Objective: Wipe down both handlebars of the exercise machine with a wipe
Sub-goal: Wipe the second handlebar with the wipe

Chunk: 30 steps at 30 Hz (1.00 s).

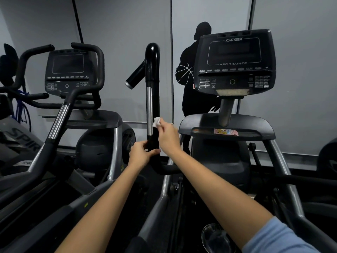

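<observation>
The wipe (156, 122), small, white and crumpled, sits against the right side of the upright black handlebar (152, 99), about level with the lower end of the handlebar's chrome strip (149, 110). The right hand (168, 136) pinches the wipe at its fingertips and presses it to the bar. The left hand (140, 155) grips the same handlebar lower down, fingers curled behind the tube and thumb laid across its front. The handlebar stands near centre frame, rising to a curved top with a short side grip (135, 74) branching left.

The handlebar belongs to the machine at right, whose console (235, 61) reads "CYBEX" and "ARC TRAINER". Below the console a shallow tray (209, 133) holds a small pink printed card (226, 132); its wording is too small to read. A round dark cup holder (217, 238) shows at the bottom edge; its contents cannot be made out.

The machine's second handlebar cannot be identified with certainty. The lower frame and pedals are dark and hard to make out. The right arm's light blue sleeve (280, 238) is cut off at the corner.

A second machine (67, 70) stands to the left, with a dark screen. Behind both is a grey panelled wall (300, 70) bearing a black silhouette of a basketball player (189, 73).
</observation>
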Each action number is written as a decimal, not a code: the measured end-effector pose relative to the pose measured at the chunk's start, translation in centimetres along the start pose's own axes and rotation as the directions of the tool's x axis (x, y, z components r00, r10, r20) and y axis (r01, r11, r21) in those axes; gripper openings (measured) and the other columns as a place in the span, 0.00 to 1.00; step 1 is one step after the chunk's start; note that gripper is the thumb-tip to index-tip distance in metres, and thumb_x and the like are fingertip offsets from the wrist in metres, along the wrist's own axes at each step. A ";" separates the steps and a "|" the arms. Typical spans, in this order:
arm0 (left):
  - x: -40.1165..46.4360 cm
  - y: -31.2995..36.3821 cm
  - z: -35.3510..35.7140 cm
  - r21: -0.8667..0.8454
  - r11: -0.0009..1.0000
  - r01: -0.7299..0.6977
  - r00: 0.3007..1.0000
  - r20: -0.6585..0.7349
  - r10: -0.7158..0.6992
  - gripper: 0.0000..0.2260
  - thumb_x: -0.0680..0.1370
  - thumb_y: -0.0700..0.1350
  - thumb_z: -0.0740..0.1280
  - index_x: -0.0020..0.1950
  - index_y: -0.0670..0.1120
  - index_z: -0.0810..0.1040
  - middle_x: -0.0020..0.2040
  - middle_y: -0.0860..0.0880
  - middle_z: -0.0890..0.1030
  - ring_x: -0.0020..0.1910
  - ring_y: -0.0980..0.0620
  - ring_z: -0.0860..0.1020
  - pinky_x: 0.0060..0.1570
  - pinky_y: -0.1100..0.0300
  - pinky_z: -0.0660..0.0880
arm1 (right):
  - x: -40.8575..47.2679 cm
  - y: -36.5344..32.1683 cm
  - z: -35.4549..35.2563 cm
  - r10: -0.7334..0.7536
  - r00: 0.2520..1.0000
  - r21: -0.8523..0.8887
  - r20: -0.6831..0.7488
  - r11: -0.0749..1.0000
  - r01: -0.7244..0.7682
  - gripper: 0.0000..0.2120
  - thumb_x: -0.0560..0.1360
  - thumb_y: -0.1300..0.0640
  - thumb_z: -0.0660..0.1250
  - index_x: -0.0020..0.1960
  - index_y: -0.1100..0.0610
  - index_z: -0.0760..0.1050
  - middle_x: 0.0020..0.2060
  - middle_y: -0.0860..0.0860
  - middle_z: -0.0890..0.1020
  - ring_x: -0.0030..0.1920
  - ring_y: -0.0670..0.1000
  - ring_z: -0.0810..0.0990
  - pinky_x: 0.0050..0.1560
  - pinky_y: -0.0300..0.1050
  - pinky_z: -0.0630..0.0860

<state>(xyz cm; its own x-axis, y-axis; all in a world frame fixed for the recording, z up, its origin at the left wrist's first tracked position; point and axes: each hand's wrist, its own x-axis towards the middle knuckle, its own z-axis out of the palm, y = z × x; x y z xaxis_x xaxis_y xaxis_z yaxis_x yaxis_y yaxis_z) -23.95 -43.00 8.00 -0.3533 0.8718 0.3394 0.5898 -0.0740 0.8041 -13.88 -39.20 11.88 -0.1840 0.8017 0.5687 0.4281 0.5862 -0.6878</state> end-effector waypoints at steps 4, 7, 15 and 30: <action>-0.1 0.0 -0.1 0.012 1.000 0.001 1.000 -0.023 -0.001 0.15 0.72 0.42 0.73 0.57 0.44 0.80 0.53 0.46 0.83 0.54 0.48 0.80 0.50 0.58 0.73 | -2.7 1.2 1.5 0.020 1.000 -0.080 0.001 0.997 -0.020 0.14 0.80 0.59 0.52 0.63 0.58 0.69 0.40 0.58 0.80 0.43 0.59 0.78 0.37 0.47 0.70; 0.0 0.1 0.0 0.021 1.000 0.013 1.000 -0.020 -0.012 0.14 0.72 0.42 0.73 0.56 0.44 0.80 0.51 0.46 0.83 0.53 0.48 0.80 0.49 0.57 0.74 | -1.2 -0.6 0.7 -0.015 0.999 -0.126 -0.049 0.992 0.009 0.15 0.81 0.62 0.52 0.66 0.59 0.68 0.44 0.59 0.80 0.46 0.58 0.78 0.38 0.49 0.68; -0.2 -0.1 -0.1 0.005 1.000 0.019 1.000 -0.020 -0.019 0.11 0.72 0.39 0.71 0.54 0.45 0.81 0.48 0.47 0.84 0.50 0.49 0.81 0.55 0.51 0.77 | -4.5 0.3 1.9 -0.094 0.992 -0.319 0.078 0.941 0.114 0.27 0.80 0.66 0.52 0.76 0.58 0.48 0.75 0.56 0.56 0.71 0.57 0.63 0.66 0.50 0.68; -0.8 0.3 -0.1 -0.010 1.000 0.017 1.000 -0.013 -0.018 0.06 0.72 0.41 0.71 0.48 0.44 0.81 0.41 0.48 0.83 0.49 0.47 0.81 0.47 0.56 0.75 | -4.9 2.4 1.4 -0.347 0.936 -0.533 0.053 0.783 0.320 0.30 0.57 0.67 0.79 0.58 0.61 0.78 0.57 0.63 0.80 0.50 0.60 0.83 0.41 0.49 0.81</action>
<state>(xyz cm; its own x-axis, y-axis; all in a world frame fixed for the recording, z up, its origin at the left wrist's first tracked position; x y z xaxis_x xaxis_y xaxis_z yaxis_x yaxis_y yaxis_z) -23.58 -43.76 8.04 -0.3734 0.8663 0.3317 0.5762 -0.0637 0.8148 -13.15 -41.58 6.78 -0.3677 0.5537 0.7471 0.7477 0.6538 -0.1165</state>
